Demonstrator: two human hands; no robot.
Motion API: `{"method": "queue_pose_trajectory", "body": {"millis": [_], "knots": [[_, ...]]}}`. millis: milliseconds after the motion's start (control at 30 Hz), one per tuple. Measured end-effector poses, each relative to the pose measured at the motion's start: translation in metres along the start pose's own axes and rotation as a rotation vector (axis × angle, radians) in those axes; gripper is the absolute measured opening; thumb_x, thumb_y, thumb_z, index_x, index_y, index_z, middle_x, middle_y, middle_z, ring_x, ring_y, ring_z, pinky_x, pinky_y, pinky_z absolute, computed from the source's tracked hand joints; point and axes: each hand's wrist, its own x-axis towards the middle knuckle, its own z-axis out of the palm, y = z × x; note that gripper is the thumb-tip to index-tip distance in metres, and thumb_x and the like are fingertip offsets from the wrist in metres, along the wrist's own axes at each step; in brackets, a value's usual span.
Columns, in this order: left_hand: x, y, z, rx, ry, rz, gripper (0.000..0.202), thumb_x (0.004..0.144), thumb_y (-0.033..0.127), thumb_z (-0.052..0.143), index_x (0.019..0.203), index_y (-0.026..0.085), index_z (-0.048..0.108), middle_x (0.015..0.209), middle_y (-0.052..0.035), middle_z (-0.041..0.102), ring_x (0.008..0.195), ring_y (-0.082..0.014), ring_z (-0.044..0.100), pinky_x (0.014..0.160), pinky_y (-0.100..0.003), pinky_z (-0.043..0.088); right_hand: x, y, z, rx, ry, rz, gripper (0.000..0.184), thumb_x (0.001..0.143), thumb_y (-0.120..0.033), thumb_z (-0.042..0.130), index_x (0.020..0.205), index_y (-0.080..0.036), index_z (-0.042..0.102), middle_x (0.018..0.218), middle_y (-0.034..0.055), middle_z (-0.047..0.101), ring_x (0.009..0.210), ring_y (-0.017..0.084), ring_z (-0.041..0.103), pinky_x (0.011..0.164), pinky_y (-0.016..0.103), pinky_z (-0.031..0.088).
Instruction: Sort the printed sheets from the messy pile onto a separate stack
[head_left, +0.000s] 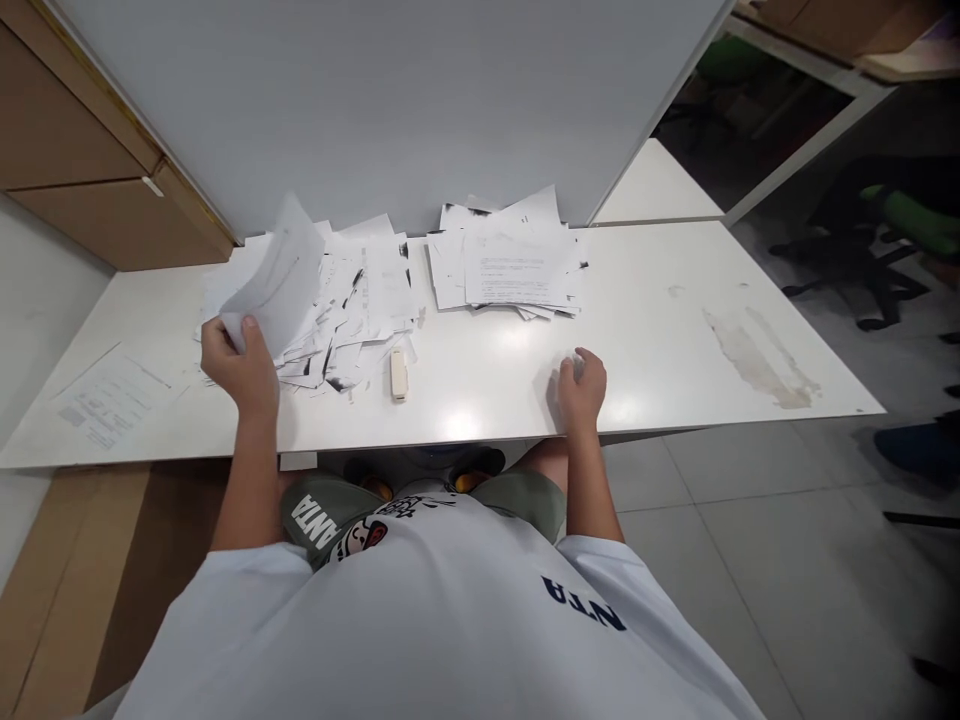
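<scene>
My left hand (240,368) grips a few white printed sheets (277,280), lifting them up at their near corner over a messy pile of papers (352,300). That pile has black-smudged edges and lies on the white table (480,400). To its right sits a neater stack of printed sheets (510,265). My right hand (581,390) rests at the table's front edge, fingers curled around a small white wad, perhaps crumpled paper (577,365). A white stapler or similar small object (399,375) lies between my hands.
A single printed sheet (112,400) lies at the table's left end. A pale stain (757,360) marks the right side. A white partition (375,100) stands behind the table. Office chairs (855,250) stand on the tiled floor to the right.
</scene>
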Motion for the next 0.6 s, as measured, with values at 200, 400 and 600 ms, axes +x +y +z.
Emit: {"method": "queue_pose_trajectory", "body": {"millis": [200,400,600], "knots": [[-0.101,0.062,-0.029,-0.473,-0.300,-0.400,0.023,0.066,0.037,0.078,0.069,0.021,0.061,0.062,0.0043,0.053,0.058,-0.0113,0.047,0.057,-0.024,0.040,-0.073,-0.078,-0.012,0.747,-0.385,0.258,0.044,0.080,-0.046,0.063,0.119,-0.026,0.061,0.129,0.0086,0.063,0.117,0.025,0.058,0.094,0.042,0.050],[-0.147,0.079,-0.019,-0.789,-0.751,-0.844,0.034,0.063,0.046,0.081,0.087,0.025,0.070,0.083,-0.0009,0.073,0.079,-0.0189,0.068,0.071,-0.027,0.052,-0.167,-0.113,0.004,1.126,-1.110,0.687,0.056,0.063,-0.069,0.075,0.096,-0.024,0.072,0.096,0.0066,0.074,0.107,0.030,0.064,0.089,0.045,0.054],[-0.145,0.078,-0.017,-0.742,-0.825,-0.878,0.033,0.069,0.043,0.079,0.093,0.022,0.070,0.088,-0.0033,0.076,0.080,-0.0203,0.070,0.068,-0.026,0.051,-0.155,-0.093,-0.005,1.217,-0.655,0.786,0.052,0.061,-0.068,0.076,0.095,-0.029,0.071,0.101,0.0030,0.074,0.111,0.027,0.063,0.097,0.042,0.052]]}}
